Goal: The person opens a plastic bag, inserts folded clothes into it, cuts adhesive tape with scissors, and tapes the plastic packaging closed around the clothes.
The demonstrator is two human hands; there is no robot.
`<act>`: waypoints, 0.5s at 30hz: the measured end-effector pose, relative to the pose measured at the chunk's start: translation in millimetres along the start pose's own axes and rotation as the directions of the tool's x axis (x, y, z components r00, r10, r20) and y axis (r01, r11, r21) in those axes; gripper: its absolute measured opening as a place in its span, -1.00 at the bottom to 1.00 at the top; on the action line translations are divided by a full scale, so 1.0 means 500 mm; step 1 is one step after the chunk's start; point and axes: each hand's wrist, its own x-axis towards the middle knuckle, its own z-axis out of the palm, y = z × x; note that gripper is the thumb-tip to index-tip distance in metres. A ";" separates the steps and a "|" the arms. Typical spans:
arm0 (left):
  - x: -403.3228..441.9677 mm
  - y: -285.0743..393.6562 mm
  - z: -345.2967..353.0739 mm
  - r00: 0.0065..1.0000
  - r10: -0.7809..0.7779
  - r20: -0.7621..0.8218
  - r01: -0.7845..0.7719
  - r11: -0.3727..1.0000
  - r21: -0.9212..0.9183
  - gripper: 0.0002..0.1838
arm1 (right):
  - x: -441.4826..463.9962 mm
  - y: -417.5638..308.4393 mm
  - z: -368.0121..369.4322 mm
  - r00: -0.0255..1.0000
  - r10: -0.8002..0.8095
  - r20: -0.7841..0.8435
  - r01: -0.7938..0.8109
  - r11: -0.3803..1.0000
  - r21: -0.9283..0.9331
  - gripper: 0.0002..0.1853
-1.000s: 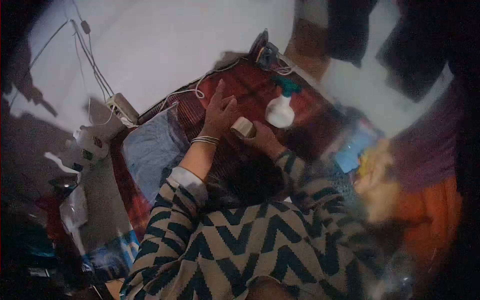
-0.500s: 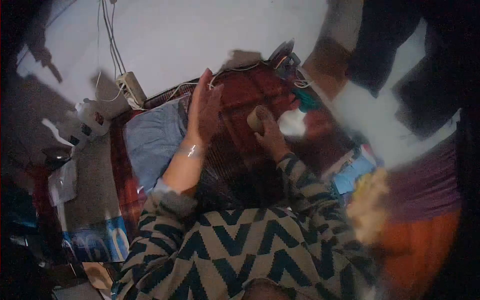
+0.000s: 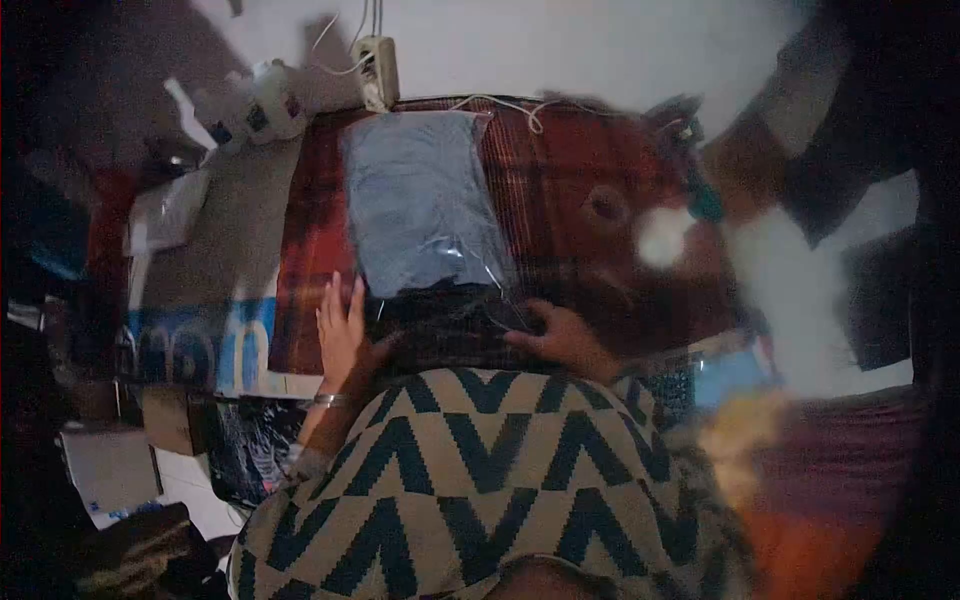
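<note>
A folded grey-blue garment (image 3: 415, 190) lies in a clear plastic bag (image 3: 440, 255) on a red patterned cloth. Its lower part, towards my body, is dark. My left hand (image 3: 343, 328) rests by the bag's lower left corner, fingers apart and pointing away from me. At the lower right corner, my right hand (image 3: 568, 340) is at the plastic edge, thumb and fingers apart; whether it touches the plastic I cannot tell. A blurry ring-shaped thing (image 3: 605, 206) sits on the cloth to the right.
Beneath everything spreads the red cloth (image 3: 310, 240). A power strip (image 3: 377, 72) with cables stands against the wall, and an iron-like dark object (image 3: 675, 120) is at the back right. Several white bottles (image 3: 265, 105) are at the back left. A blurry white round thing (image 3: 663, 238) lies right.
My right hand has let go of the tan roll and moved to the bag's lower edge. My left hand has come down from mid-air. The view has turned so the bag sits centrally.
</note>
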 end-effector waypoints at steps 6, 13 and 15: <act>-0.023 -0.025 0.035 0.992 -0.106 -0.063 0.094 0.983 -0.160 0.00 | 0.060 0.077 0.079 0.985 0.044 0.165 0.006 0.957 -0.291 -0.55; -0.070 -0.118 0.085 0.930 -0.279 -0.239 0.239 0.954 -0.183 -0.61 | 0.041 0.175 0.118 0.994 -0.082 0.075 0.076 0.994 0.072 -0.64; -0.100 -0.089 0.061 0.900 -0.346 -0.265 0.310 0.936 -0.169 -0.76 | 0.007 0.188 0.117 0.985 -0.167 0.034 0.164 0.982 0.094 -0.60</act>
